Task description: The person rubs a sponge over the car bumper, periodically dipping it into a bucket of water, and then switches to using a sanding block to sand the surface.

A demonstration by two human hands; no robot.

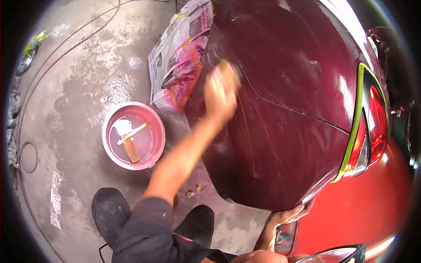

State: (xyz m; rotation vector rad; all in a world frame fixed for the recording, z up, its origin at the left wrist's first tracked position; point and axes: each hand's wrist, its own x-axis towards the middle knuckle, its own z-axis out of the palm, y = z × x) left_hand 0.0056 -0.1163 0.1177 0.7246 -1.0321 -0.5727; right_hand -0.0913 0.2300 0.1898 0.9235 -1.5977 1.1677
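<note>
Bodywork (280,149) directly beneath left grip (222,94)

The car panel (280,153) looks smooth and glossy.

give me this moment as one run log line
left hand: with blurred yellowish item, on maroon panel | right hand: at panel's near edge | pink bucket: brown block inside

Left arm (182,155) outstretched, left fingers (218,83) blurred, right fingers (301,211) extended
</note>
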